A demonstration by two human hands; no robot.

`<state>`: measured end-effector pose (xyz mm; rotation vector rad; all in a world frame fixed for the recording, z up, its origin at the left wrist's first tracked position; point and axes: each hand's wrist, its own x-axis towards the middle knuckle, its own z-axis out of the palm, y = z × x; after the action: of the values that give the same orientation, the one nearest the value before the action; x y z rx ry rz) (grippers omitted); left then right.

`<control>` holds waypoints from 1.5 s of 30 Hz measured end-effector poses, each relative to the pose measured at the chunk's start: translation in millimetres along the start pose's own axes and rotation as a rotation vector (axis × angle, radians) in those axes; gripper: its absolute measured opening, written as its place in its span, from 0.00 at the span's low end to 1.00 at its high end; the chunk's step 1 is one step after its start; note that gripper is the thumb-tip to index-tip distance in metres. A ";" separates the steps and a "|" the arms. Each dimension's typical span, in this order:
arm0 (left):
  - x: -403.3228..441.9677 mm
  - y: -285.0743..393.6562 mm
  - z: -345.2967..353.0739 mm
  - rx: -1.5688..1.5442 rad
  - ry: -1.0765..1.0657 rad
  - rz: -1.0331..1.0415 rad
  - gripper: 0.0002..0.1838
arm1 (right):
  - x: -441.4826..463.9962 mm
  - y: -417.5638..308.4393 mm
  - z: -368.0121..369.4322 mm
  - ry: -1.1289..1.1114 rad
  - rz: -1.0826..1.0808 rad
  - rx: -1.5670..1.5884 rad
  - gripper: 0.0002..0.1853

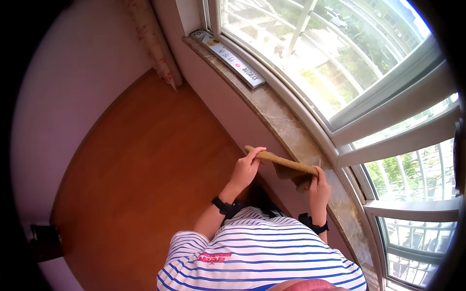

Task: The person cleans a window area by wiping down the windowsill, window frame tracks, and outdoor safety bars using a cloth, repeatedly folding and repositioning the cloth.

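Observation:
A brown cloth point(290, 165) is stretched between my two hands, its folded upper edge slanting down to the right and the rest hanging below. My left hand point(246, 169) pinches it near its left end, thumb and fingers closed. At the other end my right hand point(319, 186) grips the corner, close to the marble window sill point(291, 127). The cloth is held up in front of the sill; I cannot tell whether it touches the stone. Part of its lower side is in shadow.
A long flat white box point(233, 60) with printed characters lies at the sill's far end. Windows point(335, 133) with outer bars run along the right. A patterned curtain point(155, 46) hangs in the corner. Wooden floor point(145, 179) spreads left, with a dark object point(46, 241) by the wall.

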<state>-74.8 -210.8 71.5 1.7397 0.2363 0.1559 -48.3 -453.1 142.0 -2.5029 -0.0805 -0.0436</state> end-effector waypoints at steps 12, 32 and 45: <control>111.7 -74.4 4.9 -0.102 -0.075 -0.093 0.44 | 85.0 -44.6 116.1 0.122 -0.355 -0.493 0.25; 234.0 -73.6 -192.0 -0.028 -0.081 -0.133 0.23 | 172.1 -143.9 233.5 0.291 -0.590 -0.588 0.08; 360.1 -128.7 -345.7 -0.312 0.003 -0.074 0.29 | 290.2 -310.3 368.8 0.395 -0.712 -0.628 0.08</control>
<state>183.7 229.0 -2.3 1.4187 0.2632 0.1341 224.5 29.2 44.5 -2.8718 -0.9048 -0.9800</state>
